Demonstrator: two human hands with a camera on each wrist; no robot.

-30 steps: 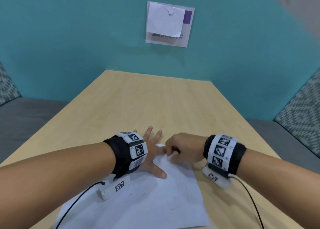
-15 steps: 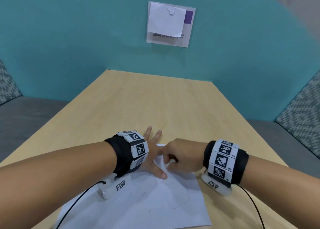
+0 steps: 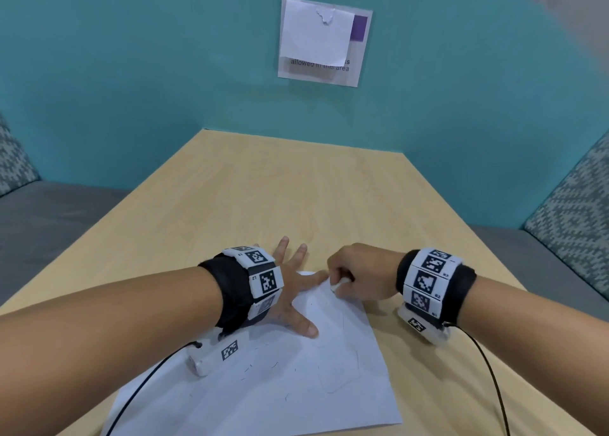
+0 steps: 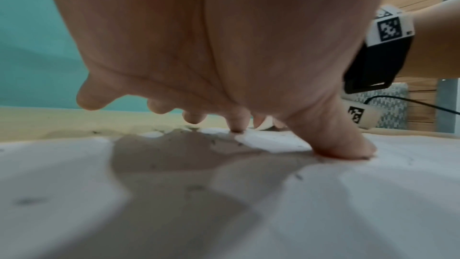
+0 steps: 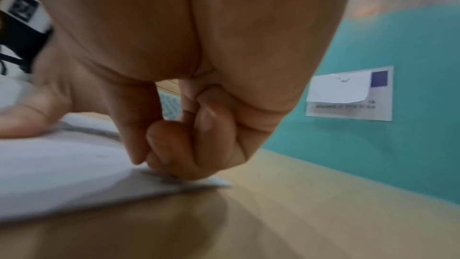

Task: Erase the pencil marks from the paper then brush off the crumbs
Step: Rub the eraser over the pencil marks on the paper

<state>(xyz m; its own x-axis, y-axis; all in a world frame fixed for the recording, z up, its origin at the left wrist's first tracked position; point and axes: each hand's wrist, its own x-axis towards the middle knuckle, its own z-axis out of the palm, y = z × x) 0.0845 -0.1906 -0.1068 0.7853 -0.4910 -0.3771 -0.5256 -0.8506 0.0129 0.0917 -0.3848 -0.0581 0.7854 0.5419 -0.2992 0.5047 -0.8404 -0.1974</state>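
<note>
a: left hand point(image 3: 290, 290)?
b: lying flat, fingers splayed, pressing the paper point(image 3: 280, 392) near its far edge.
a: right hand point(image 3: 362, 276)?
b: curling into a fist, pinching a small white eraser point(image 3: 339, 284) onto the paper's far right corner. paper's sitting at the desk's point(image 3: 296, 188) near edge.

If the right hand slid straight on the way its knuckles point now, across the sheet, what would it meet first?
Most likely the left hand: the right hand, pinching the eraser at the far edge of the paper, points at the left hand's spread fingers, which press on the paper close by.
</note>
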